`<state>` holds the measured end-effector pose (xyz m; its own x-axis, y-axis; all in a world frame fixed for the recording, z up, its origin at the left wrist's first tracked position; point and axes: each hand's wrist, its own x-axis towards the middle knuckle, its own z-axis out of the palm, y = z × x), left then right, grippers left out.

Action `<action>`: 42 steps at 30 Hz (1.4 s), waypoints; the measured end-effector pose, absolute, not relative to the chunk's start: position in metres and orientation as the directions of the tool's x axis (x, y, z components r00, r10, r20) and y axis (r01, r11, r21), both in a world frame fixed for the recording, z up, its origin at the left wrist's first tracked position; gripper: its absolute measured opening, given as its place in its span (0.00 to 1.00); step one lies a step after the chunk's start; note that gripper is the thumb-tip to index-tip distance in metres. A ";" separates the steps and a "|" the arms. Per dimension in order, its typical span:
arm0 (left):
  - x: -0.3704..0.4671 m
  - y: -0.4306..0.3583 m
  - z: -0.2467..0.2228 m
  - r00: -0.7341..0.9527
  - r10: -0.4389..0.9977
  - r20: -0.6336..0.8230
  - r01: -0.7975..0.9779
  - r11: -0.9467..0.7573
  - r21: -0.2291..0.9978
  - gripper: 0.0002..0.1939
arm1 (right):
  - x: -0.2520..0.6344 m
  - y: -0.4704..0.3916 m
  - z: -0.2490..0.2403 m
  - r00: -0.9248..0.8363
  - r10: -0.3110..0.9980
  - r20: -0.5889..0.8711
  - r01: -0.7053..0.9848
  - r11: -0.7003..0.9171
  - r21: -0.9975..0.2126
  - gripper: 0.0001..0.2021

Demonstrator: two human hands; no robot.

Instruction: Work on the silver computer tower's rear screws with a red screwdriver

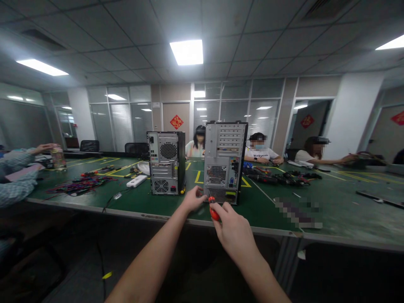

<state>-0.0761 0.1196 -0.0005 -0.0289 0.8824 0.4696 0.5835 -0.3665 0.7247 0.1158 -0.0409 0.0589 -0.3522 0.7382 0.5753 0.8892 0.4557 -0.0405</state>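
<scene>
The larger computer tower point(213, 143) stands upright near the front edge of the green table point(259, 212), rear towards us. Our right hand point(232, 222) is wrapped around an orange screwdriver point(214, 213) at its lower rear; our left hand point(193, 199) curls by that corner, its grip unclear. We judge the screwdriver work under way, unfinished: we see no panel off. 1 smaller tower point(162, 168) stands left.

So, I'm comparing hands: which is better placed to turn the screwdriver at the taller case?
Likely right: the right hand grips the screwdriver, aimed at the case; the left hand is by its base.
</scene>
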 end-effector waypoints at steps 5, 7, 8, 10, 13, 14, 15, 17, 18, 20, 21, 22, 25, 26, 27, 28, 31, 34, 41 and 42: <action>-0.077 0.119 0.000 -0.026 0.893 0.450 0.579 -0.353 0.735 0.16 | 0.117 -0.041 0.060 -0.270 0.748 0.607 0.891 0.432 -0.137 0.11; -0.077 0.120 -0.001 -0.023 0.894 0.447 0.579 -0.352 0.735 0.16 | 0.117 -0.039 0.059 -0.225 0.766 0.602 0.898 0.404 -0.177 0.11; -0.077 0.120 -0.001 -0.021 0.894 0.448 0.579 -0.354 0.734 0.16 | 0.117 -0.039 0.059 -0.219 0.769 0.601 0.900 0.397 -0.180 0.12; -0.078 0.121 -0.003 -0.015 0.890 0.455 0.579 -0.363 0.730 0.16 | 0.117 -0.038 0.059 -0.243 0.757 0.607 0.898 0.412 -0.153 0.12; -0.078 0.122 -0.004 -0.005 0.883 0.469 0.577 -0.381 0.723 0.17 | 0.119 -0.039 0.059 -0.328 0.721 0.610 0.882 0.465 -0.076 0.16; -0.078 0.122 -0.005 0.001 0.881 0.474 0.578 -0.387 0.719 0.17 | 0.119 -0.040 0.059 -0.344 0.715 0.608 0.877 0.476 -0.063 0.17; -0.078 0.122 -0.005 0.007 0.878 0.479 0.579 -0.394 0.714 0.17 | 0.120 -0.040 0.059 -0.352 0.713 0.607 0.873 0.484 -0.063 0.17; -0.078 0.121 -0.005 0.019 0.872 0.488 0.585 -0.406 0.703 0.16 | 0.120 -0.040 0.058 -0.326 0.727 0.605 0.874 0.476 -0.102 0.13; -0.078 0.121 -0.005 0.021 0.870 0.492 0.589 -0.408 0.697 0.16 | 0.120 -0.040 0.058 -0.297 0.742 0.602 0.880 0.457 -0.129 0.12; -0.078 0.120 -0.004 0.022 0.867 0.497 0.605 -0.408 0.684 0.16 | 0.120 -0.039 0.057 -0.245 0.770 0.589 0.895 0.413 -0.168 0.13; -0.078 0.119 -0.004 0.026 0.865 0.502 0.615 -0.409 0.674 0.16 | 0.120 -0.039 0.056 -0.236 0.776 0.585 0.898 0.404 -0.173 0.13; -0.078 0.119 -0.004 0.036 0.861 0.507 0.624 -0.415 0.662 0.16 | 0.120 -0.040 0.056 -0.242 0.775 0.584 0.898 0.407 -0.168 0.13; -0.077 0.118 -0.003 0.084 0.845 0.529 0.633 -0.455 0.627 0.15 | 0.122 -0.042 0.057 -0.319 0.747 0.583 0.882 0.460 -0.107 0.13; -0.076 0.117 -0.003 0.097 0.840 0.534 0.633 -0.466 0.618 0.14 | 0.122 -0.044 0.057 -0.338 0.740 0.582 0.881 0.467 -0.082 0.14; -0.076 0.117 -0.002 0.106 0.836 0.538 0.633 -0.474 0.612 0.14 | 0.123 -0.045 0.057 -0.346 0.736 0.582 0.883 0.465 -0.064 0.16; -0.076 0.117 -0.002 0.110 0.835 0.539 0.632 -0.477 0.610 0.13 | 0.123 -0.046 0.057 -0.342 0.735 0.585 0.887 0.458 -0.057 0.16; -0.075 0.117 -0.002 0.103 0.838 0.536 0.630 -0.472 0.616 0.14 | 0.123 -0.047 0.057 -0.282 0.756 0.591 0.901 0.420 -0.107 0.12; -0.075 0.117 -0.002 0.099 0.842 0.530 0.631 -0.465 0.621 0.13 | 0.122 -0.047 0.058 -0.228 0.792 0.566 0.915 0.374 -0.154 0.13; -0.076 0.119 -0.003 0.100 0.835 0.542 0.608 -0.482 0.631 0.13 | 0.121 -0.049 0.057 -0.358 0.730 0.582 0.889 0.456 -0.024 0.15; -0.076 0.119 -0.004 0.095 0.836 0.540 0.608 -0.478 0.634 0.13 | 0.120 -0.048 0.056 -0.345 0.733 0.586 0.889 0.455 -0.047 0.14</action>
